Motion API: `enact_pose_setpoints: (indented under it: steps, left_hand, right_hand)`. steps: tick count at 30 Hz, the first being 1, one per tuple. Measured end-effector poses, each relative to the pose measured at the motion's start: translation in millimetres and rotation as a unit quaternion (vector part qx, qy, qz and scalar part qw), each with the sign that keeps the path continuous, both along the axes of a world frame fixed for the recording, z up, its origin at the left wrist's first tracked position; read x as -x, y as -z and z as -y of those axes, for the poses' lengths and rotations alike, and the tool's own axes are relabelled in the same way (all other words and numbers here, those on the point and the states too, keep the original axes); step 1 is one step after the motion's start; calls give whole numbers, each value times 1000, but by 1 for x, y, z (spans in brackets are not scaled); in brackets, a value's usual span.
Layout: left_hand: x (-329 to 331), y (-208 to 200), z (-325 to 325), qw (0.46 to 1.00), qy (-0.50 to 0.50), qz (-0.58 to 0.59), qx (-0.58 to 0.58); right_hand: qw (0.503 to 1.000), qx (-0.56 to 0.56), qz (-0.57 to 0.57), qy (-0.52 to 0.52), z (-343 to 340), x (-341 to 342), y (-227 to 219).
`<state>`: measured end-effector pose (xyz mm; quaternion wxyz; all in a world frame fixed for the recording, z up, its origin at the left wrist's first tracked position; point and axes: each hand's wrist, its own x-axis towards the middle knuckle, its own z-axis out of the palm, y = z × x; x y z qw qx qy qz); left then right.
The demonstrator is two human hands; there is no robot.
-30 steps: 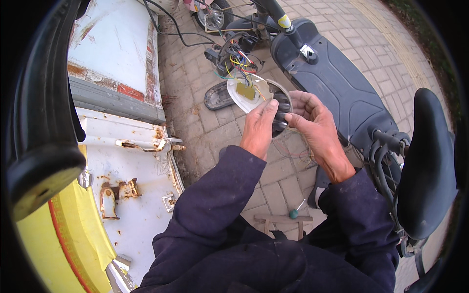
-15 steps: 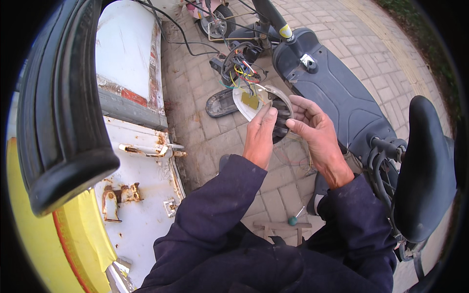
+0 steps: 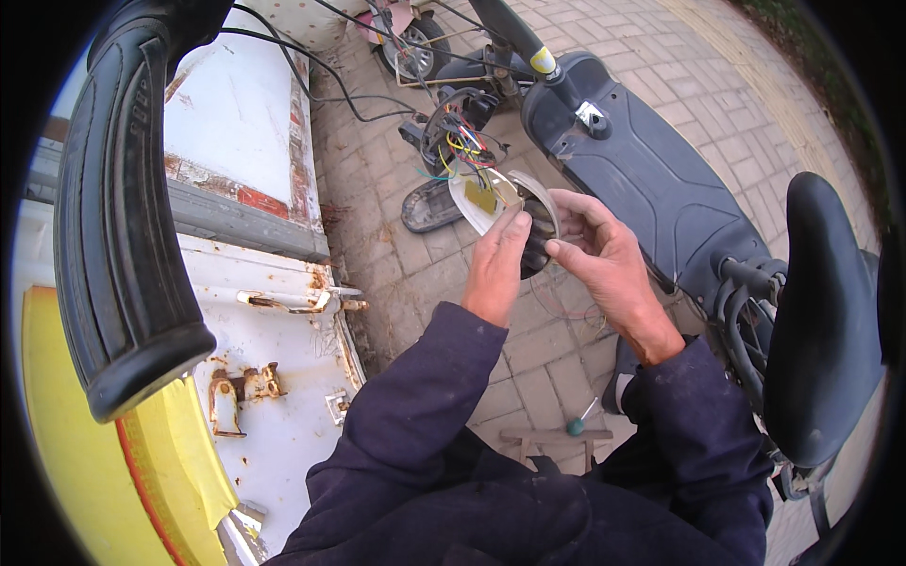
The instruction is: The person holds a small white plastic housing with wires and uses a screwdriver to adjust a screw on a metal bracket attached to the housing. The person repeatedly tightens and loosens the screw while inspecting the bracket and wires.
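Between my hands is a rounded housing (image 3: 534,259) with a dark ribbed side and a pale rim. Pinched on its left side is my left hand (image 3: 497,269), with the thumb on top. My right hand (image 3: 613,269) closes on the right rim, thumb in front and fingers behind. Against the housing's far left side is a white shell (image 3: 463,191) carrying a yellow-green circuit board (image 3: 481,199). Coloured wires (image 3: 460,141) run from it into an opened black scooter part beyond. My fingertips behind the housing are hidden.
A black handlebar grip (image 3: 132,226) looms at left over a rusty white metal panel (image 3: 283,462) and yellow cover (image 3: 71,396). At right are a grey scooter footboard (image 3: 642,170) and black saddle (image 3: 819,321). A green-handled screwdriver (image 3: 575,427) lies near my legs, by a small wooden frame (image 3: 538,436).
The housing has turned slightly and shifted a little left, with both hands still on it. My view has moved slightly, so the handlebar grip sits lower and further left.
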<state>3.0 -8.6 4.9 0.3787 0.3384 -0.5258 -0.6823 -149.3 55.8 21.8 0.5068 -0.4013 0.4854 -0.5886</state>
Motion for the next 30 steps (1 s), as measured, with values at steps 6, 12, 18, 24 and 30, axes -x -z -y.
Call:
enact_pose_setpoints:
  steps: [6, 12, 18, 24, 30]
  left_hand:
    - [-2, -9, -8, 1000, 11, 8, 17]
    - [-1, -6, -10, 981, -35, 120, 147]
    - [-2, -3, -14, 952, -48, 208, 220]
    - [2, -1, -16, 947, -73, 225, 217]
    - [1, 0, -17, 961, -76, 188, 186]
  right_hand:
    - [993, 33, -106, 33, 0, -3, 6]
    - [999, -1, -38, 14, 2, -5, 7]
    - [998, -59, 8, -37, 5, 4, 5]
    - [998, -50, 15, -40, 11, 8, 7]
    - [998, -64, -2, -25, 12, 6, 7]
